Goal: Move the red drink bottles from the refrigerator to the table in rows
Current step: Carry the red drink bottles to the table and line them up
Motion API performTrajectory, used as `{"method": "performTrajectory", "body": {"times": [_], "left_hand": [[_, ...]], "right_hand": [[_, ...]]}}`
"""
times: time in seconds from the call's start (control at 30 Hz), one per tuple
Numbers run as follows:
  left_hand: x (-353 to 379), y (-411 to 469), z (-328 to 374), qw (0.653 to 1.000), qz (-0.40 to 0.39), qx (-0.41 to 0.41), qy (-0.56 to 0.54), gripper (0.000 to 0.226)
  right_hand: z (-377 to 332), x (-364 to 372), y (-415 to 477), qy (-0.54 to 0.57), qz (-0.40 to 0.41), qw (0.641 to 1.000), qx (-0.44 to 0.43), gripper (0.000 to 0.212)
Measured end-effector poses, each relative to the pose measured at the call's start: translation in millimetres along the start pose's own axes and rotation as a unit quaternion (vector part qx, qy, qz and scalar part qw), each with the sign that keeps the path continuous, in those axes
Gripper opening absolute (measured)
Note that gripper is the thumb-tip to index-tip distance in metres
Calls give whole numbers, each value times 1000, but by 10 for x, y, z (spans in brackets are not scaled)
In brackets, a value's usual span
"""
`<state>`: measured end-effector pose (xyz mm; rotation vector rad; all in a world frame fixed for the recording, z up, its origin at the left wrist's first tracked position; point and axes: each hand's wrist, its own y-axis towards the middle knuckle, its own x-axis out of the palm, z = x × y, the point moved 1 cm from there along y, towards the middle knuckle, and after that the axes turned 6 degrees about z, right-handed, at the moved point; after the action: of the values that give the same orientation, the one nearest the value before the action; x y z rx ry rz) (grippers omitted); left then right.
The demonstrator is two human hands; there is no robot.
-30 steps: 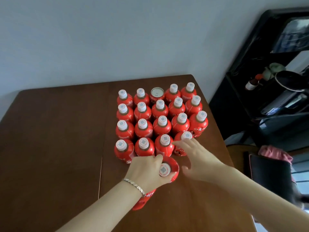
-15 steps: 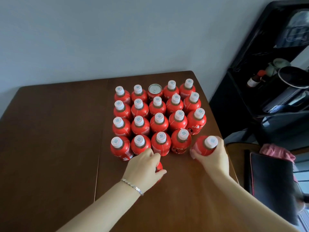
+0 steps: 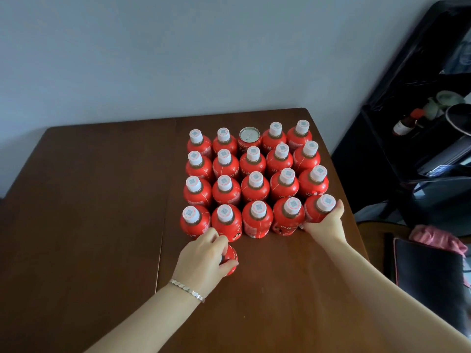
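Several red drink bottles (image 3: 255,187) with white caps stand in tight rows on the right half of the brown wooden table (image 3: 89,212). One red can (image 3: 249,138) stands in the back row among them. My right hand (image 3: 325,224) grips a red bottle (image 3: 321,208) at the right end of the front row, upright and touching its neighbour. My left hand (image 3: 204,263) covers another red bottle (image 3: 230,259) that stands alone just in front of the front row; only its side shows.
The table's right edge runs close past the bottles. Beyond it stands a black shelf unit (image 3: 420,123) with a small brown bottle (image 3: 406,123) and dishes. A dark chair (image 3: 428,271) with pink cloth (image 3: 433,236) sits at the lower right. A grey wall is behind.
My right hand has pushed its bottle left into the front row's right end. My left hand has set its bottle down upright in front of the row, moving slightly left.
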<state>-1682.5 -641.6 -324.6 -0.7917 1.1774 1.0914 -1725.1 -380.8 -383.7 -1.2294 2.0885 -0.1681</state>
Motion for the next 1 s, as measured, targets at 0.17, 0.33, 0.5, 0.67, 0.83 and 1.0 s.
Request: {"method": "performTrajectory", "body": {"times": [0.17,0.33,0.5,0.67,0.83,1.0], "left_hand": [[70,-86,-279,996,25,-81,-36,40],[26,-196,-402,973,-20,-198,-115,34],[109,-313,-480,831,-14,-453,-322,94],[280,-327,-455,674,-26,-515,-528,83],[297,-234,-356,642,19,-521,-562,84],[351,-215,-292,639,32,-517,-569,77]], "right_hand": [[133,33,-273,-59,-24,995,80,80],[243,362,-632,-107,-100,987,59,68],[260,692,-905,-116,-172,978,23,53],[289,789,-1057,-148,-218,965,-6,42],[324,727,-1139,-179,-238,954,-27,37],[263,685,-1139,-178,-244,952,-41,35]]}}
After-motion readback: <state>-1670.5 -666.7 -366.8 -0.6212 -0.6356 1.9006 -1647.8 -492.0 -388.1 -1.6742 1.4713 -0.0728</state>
